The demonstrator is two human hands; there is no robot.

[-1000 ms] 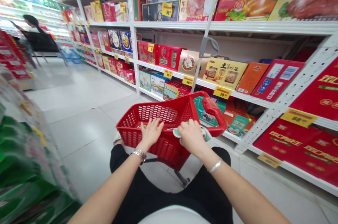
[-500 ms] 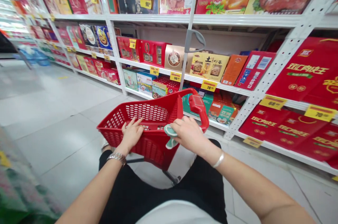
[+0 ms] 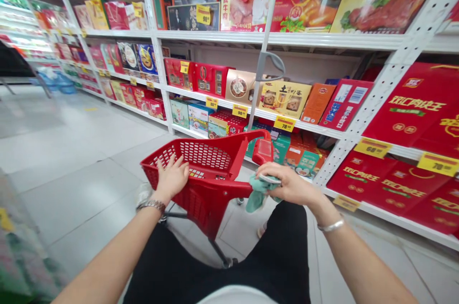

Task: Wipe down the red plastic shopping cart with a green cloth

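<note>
The left hand (image 3: 172,179) lies spread on the rim of a red plastic shopping basket (image 3: 229,140), while the right hand (image 3: 289,184), just off the basket's handle (image 3: 263,151), pinches a crumpled teal cloth (image 3: 258,195).

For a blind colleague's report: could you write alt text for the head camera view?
A person's left hand rests on a red plastic shopping basket while the right hand holds a teal cloth, beside supermarket shelves of boxed goods.

Metal-link band (image 3: 151,205) on your left wrist (image 3: 159,194), plain silver bangle (image 3: 331,226) on your right wrist (image 3: 323,209); black trousers (image 3: 215,266), white top (image 3: 236,296).
</note>
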